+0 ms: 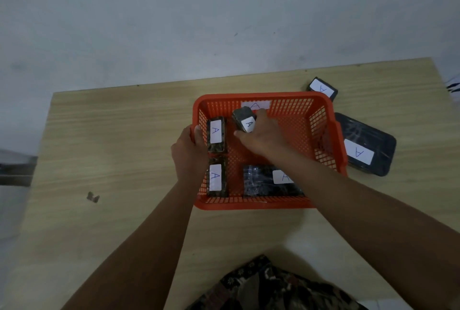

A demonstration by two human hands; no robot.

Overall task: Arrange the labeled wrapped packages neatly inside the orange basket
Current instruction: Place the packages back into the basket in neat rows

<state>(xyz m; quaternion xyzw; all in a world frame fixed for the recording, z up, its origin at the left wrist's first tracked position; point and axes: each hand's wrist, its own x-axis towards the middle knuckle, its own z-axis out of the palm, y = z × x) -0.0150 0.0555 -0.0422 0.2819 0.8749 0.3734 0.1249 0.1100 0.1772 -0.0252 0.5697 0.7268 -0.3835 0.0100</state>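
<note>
Inside the orange basket (323,120), the right hand (261,133) held a small labeled package (245,119) tilted above the open floor, fingers closed around it. Meanwhile the left hand (189,153) clasped the left rim beside two packages (216,133) lining that wall; two more packages (366,144) lay on the table (112,148) past the right rim.

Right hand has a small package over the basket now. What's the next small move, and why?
Probably lower the small package held by the right hand flat onto the bare floor of the orange basket, beside the upper left package. It is tilted, and that spot looks free.
</note>
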